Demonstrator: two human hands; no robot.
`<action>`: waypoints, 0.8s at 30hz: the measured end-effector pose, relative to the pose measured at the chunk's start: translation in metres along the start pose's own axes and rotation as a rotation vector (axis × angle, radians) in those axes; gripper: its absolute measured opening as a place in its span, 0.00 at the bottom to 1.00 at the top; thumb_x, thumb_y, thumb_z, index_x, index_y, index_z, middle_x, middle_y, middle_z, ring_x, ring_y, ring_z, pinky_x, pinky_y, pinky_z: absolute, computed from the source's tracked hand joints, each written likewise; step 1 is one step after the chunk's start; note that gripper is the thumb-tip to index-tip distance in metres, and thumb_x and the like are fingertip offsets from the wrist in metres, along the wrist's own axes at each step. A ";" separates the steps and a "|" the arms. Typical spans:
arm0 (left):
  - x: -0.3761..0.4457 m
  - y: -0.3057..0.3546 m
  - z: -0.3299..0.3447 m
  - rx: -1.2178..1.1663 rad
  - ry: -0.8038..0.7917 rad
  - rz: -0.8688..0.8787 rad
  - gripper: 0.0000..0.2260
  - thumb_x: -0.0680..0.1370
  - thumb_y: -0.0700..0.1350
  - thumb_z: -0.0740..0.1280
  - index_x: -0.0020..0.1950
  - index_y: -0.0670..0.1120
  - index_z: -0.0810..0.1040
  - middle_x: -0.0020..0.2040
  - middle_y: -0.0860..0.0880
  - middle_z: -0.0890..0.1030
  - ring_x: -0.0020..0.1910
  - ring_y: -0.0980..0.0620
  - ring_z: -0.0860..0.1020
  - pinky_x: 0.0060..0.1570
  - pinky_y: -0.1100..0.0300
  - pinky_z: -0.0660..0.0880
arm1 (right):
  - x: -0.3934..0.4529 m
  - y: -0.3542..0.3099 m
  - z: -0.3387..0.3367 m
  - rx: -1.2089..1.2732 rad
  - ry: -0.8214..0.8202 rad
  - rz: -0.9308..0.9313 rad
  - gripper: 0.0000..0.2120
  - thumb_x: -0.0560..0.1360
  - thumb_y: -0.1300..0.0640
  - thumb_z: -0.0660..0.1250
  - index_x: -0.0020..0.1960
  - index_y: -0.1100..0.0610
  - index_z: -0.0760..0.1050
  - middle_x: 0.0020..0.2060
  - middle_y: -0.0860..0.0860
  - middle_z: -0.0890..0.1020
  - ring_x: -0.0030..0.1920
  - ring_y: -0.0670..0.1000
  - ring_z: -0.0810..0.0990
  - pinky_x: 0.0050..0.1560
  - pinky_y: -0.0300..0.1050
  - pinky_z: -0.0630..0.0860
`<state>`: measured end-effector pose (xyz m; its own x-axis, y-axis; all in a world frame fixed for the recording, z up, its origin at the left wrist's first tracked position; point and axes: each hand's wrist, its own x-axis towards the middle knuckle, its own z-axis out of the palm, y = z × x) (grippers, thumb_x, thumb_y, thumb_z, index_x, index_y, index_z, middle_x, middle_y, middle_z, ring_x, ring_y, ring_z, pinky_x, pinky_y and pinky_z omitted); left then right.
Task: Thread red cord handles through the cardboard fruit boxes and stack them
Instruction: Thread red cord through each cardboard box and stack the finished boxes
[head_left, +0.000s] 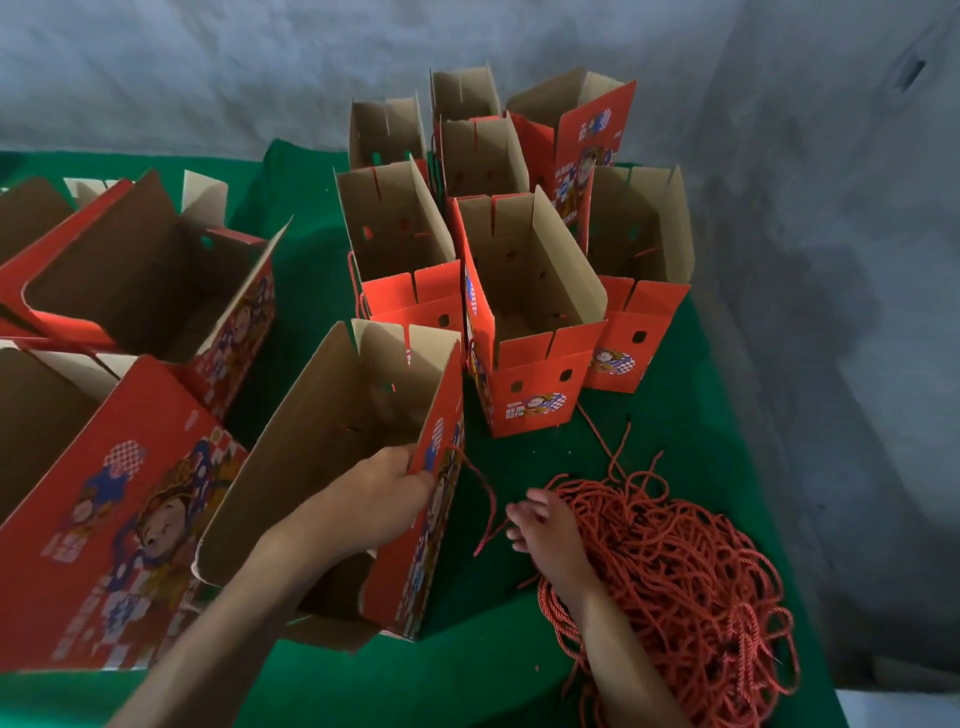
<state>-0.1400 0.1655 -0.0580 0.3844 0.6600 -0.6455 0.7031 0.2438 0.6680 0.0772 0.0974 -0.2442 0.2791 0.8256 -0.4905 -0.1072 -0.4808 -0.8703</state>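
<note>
An open red cardboard fruit box (322, 441) leans in front of me on the green table. My left hand (384, 483) grips its right wall, fingers inside and thumb on the printed outside. A red cord (480, 483) hangs from a hole in that wall, its loose end dangling to the right. My right hand (540, 525) hovers by the cord's end at the edge of a big pile of red cords (675, 582), fingers spread and blurred, holding nothing that I can make out.
Several upright open boxes (524, 306) stand grouped at the back of the green table (488, 670). More open boxes (119, 499) lie at the left. A grey wall runs behind, and the table's right edge falls away beside the cord pile.
</note>
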 end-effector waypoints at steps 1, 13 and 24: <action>0.001 0.001 0.001 -0.001 0.015 -0.014 0.07 0.83 0.54 0.61 0.62 0.59 0.71 0.50 0.53 0.86 0.46 0.55 0.86 0.43 0.59 0.83 | 0.001 0.007 -0.001 -0.069 0.053 -0.026 0.10 0.82 0.62 0.69 0.60 0.58 0.71 0.50 0.54 0.81 0.42 0.52 0.81 0.46 0.50 0.81; -0.010 -0.008 -0.008 -0.173 -0.100 -0.186 0.28 0.76 0.72 0.56 0.65 0.55 0.75 0.53 0.53 0.87 0.50 0.52 0.86 0.37 0.59 0.82 | 0.014 0.031 0.041 -0.398 0.205 0.032 0.16 0.83 0.47 0.66 0.54 0.60 0.70 0.40 0.58 0.82 0.28 0.55 0.85 0.32 0.58 0.84; -0.008 -0.017 -0.010 -0.189 -0.042 -0.199 0.31 0.75 0.74 0.54 0.69 0.55 0.73 0.55 0.52 0.86 0.51 0.52 0.86 0.40 0.57 0.82 | 0.032 0.009 0.023 -0.708 0.173 -0.118 0.13 0.81 0.55 0.65 0.40 0.59 0.73 0.33 0.55 0.76 0.34 0.57 0.77 0.37 0.52 0.75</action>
<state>-0.1608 0.1632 -0.0600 0.2770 0.5568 -0.7831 0.6448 0.4965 0.5811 0.0630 0.1266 -0.2690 0.4033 0.8532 -0.3307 0.5577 -0.5157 -0.6504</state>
